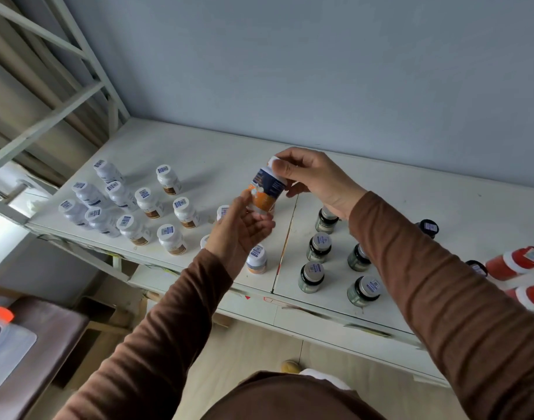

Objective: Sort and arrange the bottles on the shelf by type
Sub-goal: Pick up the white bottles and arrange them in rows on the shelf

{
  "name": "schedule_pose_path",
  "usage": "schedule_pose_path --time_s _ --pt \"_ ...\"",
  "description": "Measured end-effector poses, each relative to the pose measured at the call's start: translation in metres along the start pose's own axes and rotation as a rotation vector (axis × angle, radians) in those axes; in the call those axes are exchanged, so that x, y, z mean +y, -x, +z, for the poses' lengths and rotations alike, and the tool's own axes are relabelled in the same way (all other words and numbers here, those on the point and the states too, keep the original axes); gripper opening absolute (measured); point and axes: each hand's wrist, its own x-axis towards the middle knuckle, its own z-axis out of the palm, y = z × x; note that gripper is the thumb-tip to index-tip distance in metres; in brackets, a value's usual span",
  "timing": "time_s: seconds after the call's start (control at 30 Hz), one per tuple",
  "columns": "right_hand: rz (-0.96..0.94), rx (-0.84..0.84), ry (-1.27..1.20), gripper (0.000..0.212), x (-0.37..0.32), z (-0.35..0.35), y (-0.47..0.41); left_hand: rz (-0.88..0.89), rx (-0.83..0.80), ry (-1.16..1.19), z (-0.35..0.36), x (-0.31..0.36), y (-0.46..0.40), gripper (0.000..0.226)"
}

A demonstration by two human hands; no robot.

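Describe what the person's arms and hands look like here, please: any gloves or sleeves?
Both arms wear long, ribbed, brown knit sleeves reaching the wrists. The left hand and right hand are bare: no gloves, and no rings or watch visible in this view.

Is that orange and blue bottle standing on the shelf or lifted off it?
Lifted: the orange and blue bottle is tilted between both hands.
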Motion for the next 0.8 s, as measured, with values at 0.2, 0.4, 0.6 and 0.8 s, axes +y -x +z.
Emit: schedule_pose_path --time_s 0.2,0.4,0.6,0.8 --pt "-0.062 0.105 0.109 0.05 -0.025 0.019 0.004 -0.257 -0.149 0.238 0.012 0.001 0.019 0.062" --pt "-0.071 0.086 0.127 0.039 -0.029 0.023 0.009 -0.234 -0.165 0.201 0.007 0.001 0.026 0.061" --pt "-0.024 -0.127 0.033 0.033 -0.01 0.011 0.01 0.306 0.015 -0.195 -0.004 -0.011 0.022 0.042" --pt "0.023 -0.27 0.003 0.045 0.003 0.006 0.011 0.602 0.318 -0.718 -0.003 -0.017 0.025 0.053"
